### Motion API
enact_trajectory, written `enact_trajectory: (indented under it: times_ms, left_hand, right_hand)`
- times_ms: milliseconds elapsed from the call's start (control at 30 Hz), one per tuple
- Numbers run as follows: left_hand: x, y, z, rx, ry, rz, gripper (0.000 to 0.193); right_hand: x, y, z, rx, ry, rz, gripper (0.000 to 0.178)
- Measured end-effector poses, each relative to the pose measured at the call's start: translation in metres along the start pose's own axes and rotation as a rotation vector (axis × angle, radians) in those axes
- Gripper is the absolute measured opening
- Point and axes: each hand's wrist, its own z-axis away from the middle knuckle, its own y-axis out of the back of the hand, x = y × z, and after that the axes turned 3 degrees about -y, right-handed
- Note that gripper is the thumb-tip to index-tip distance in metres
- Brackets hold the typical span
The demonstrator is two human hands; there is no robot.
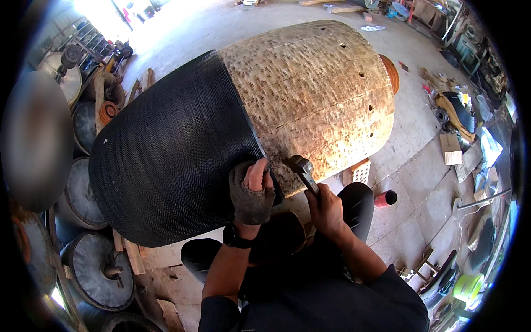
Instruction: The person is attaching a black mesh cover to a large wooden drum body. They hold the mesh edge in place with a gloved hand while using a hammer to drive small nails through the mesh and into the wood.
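In front of me lies a large barrel-shaped drum on its side. Its right part is bare, pitted tan wood (315, 83) with a few dark holes. Black ribbed sheeting (171, 144), apparently rubber, wraps the left part and ends in a straight edge around the middle. My left hand (253, 191), in a grey fingerless glove, is closed with curled fingers at that edge; whatever it pinches is hidden. A hammer (302, 169) is gripped in my right hand (327, 212), its dark head over the bare wood just right of the sheeting's edge.
A perforated brick (359, 172) stands by the drum's near right side, with a red cylinder (386, 199) close to my knee. Several round-ended drums (102, 271) line the left. Wood pieces, a cardboard box (451, 149) and scrap lie at the right.
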Motion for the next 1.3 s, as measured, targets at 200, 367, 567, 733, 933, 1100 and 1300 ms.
enact_trajectory:
  times_ms: [200, 367, 567, 733, 933, 1100, 1300]
  left_hand:
    - [0.006, 0.01, -0.01, -0.116, 0.075, -0.016, 0.047]
    - [0.011, 0.013, -0.018, -0.212, 0.153, -0.01, 0.056]
    - [0.019, -0.003, -0.022, -0.166, 0.159, -0.083, 0.063]
    - [0.019, -0.005, -0.021, -0.165, 0.183, -0.142, 0.06]
    - [0.018, -0.003, -0.016, -0.158, 0.175, -0.1, 0.066]
    - [0.037, 0.018, 0.008, -0.045, 0.145, -0.074, 0.069]
    - [0.036, 0.007, 0.105, -0.429, -0.107, -0.193, 0.039]
  right_hand:
    - [-0.002, -0.001, 0.002, -0.015, -0.028, -0.04, 0.021]
    - [-0.01, 0.002, 0.002, -0.041, 0.015, -0.063, 0.023]
    - [-0.033, 0.011, 0.002, -0.023, 0.022, -0.133, 0.022]
    - [-0.032, 0.01, 0.0, -0.114, -0.014, -0.01, 0.024]
    - [-0.035, 0.012, 0.003, -0.102, -0.007, -0.009, 0.022]
    - [-0.025, 0.017, 0.011, -0.023, 0.039, -0.142, 0.024]
    - [-0.031, 0.006, -0.006, -0.174, -0.04, 0.067, 0.022]
